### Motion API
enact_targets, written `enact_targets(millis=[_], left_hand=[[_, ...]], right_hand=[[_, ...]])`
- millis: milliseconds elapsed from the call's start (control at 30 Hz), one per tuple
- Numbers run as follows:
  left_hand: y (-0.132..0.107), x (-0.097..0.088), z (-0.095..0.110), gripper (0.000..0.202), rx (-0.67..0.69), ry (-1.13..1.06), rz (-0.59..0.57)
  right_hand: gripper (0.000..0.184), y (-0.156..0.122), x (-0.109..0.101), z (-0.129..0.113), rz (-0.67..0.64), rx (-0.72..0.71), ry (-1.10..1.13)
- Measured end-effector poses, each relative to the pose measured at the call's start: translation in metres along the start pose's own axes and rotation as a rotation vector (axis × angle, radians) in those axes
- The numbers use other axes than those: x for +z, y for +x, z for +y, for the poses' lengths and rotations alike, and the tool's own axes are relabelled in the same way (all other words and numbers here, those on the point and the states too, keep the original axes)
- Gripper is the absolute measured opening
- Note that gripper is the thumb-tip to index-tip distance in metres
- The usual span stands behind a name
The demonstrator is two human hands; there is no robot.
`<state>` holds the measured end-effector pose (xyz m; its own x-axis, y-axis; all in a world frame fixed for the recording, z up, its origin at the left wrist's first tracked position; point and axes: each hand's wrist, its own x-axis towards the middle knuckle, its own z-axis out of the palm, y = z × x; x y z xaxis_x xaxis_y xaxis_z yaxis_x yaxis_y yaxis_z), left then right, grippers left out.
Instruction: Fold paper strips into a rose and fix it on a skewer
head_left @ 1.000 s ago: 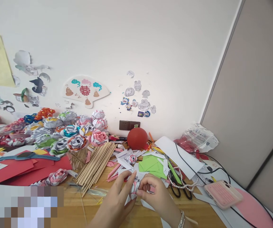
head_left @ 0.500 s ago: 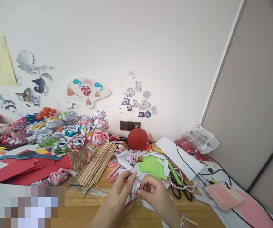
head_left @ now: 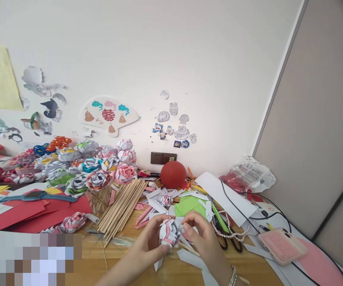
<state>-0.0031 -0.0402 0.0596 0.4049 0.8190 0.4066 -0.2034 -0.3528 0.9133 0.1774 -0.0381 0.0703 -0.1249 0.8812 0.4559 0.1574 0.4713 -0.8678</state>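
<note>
A white and pink folded-paper flower (head_left: 169, 233) is in my left hand (head_left: 149, 240), its fingers behind and the thumb along the lower edge. My right hand (head_left: 200, 234) pinches at the flower's right side, thumb and forefinger together by a petal edge. From the flower a thin wooden stick (head_left: 190, 249) runs down to the right, passing under my right hand. White paper strips (head_left: 190, 258) lie on the wooden table (head_left: 159, 276) below. Just beyond my hands are green paper squares (head_left: 190, 207) and a smaller pink-white paper flower (head_left: 165, 200).
Bundled wooden sticks (head_left: 123, 206) lie to the left, near a container (head_left: 98, 198) of paper flowers. Red paper (head_left: 25, 214) and a blue watch (head_left: 35, 195) are farther left. Black-handled scissors (head_left: 233, 240), a bead string and a pink-cased phone (head_left: 282, 245) lie right. A red balloon (head_left: 173, 174) stands behind.
The flower has turned and now shows more of its pink-edged petals. My left hand has opened wider around it, and my right hand has shifted slightly right and up.
</note>
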Motion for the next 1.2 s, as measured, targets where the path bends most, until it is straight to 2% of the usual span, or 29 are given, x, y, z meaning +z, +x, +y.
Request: enact_targets(millis=[100,167,233,367,433,600,833,967,1133,1200], left_hand=[[0.000,-0.007,0.000,0.041,-0.149,-0.138,0.009],[0.001,-0.008,-0.003,0.039,-0.187,-0.222,0.058],[0.003,-0.007,-0.007,0.039,-0.187,-0.247,0.130],[0.007,0.000,-0.005,0.034,-0.238,-0.124,0.210],[0.006,0.002,-0.004,0.030,-0.268,-0.136,0.220],[0.004,0.002,-0.007,0.024,-0.259,-0.354,0.211],[0.006,0.006,-0.001,0.018,-0.260,-0.389,0.217],[0.006,0.009,0.005,0.018,-0.263,-0.445,0.214],[0.006,0.006,0.007,0.018,-0.276,-0.450,0.262],[0.006,0.005,0.006,0.018,-0.299,-0.483,0.291]], right_hand=[[0.021,-0.002,0.002,-0.001,-0.006,0.043,0.020],[0.021,-0.003,0.004,0.001,-0.008,0.060,0.037],[0.019,-0.005,0.007,0.003,-0.001,0.057,0.046],[0.014,-0.006,0.011,0.006,0.022,0.061,-0.005],[0.011,-0.006,0.014,0.005,0.022,0.061,-0.040],[0.005,-0.008,0.022,0.000,-0.015,-0.014,-0.095],[0.004,-0.012,0.027,-0.001,-0.018,-0.038,-0.098],[0.006,-0.012,0.026,0.001,-0.047,-0.148,-0.152],[0.009,-0.014,0.025,0.000,-0.018,-0.445,-0.507],[0.010,-0.015,0.024,-0.001,0.017,-0.522,-0.552]])
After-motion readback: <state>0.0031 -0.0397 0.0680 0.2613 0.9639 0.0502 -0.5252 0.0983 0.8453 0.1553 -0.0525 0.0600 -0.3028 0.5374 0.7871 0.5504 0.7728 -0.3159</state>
